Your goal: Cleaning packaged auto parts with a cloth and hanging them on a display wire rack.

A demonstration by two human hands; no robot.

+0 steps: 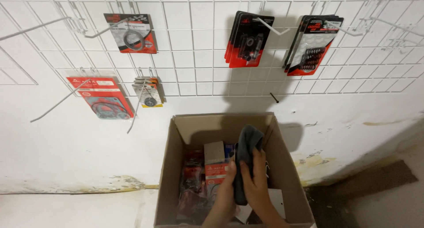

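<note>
Both hands are down in the cardboard box (170,175): right hand (256,177) clenches a dark grey cloth (246,150), left hand (227,184) curls around a red blister pack (215,173), steadying it for wiping, probably.

Lighting even, moderately bright, source behind and above the wearer: large soft head-and-shoulder shadow falls on white wall (353,122) and into cardboard box (282,166). Box interior dim, contents murky. Hanging blister packs (246,39) cast dark shadows to right. No glare. Wide-angle distortion bows wire grid panel (190,47) twd edges. Slight softness at corners; centre sharp
</note>
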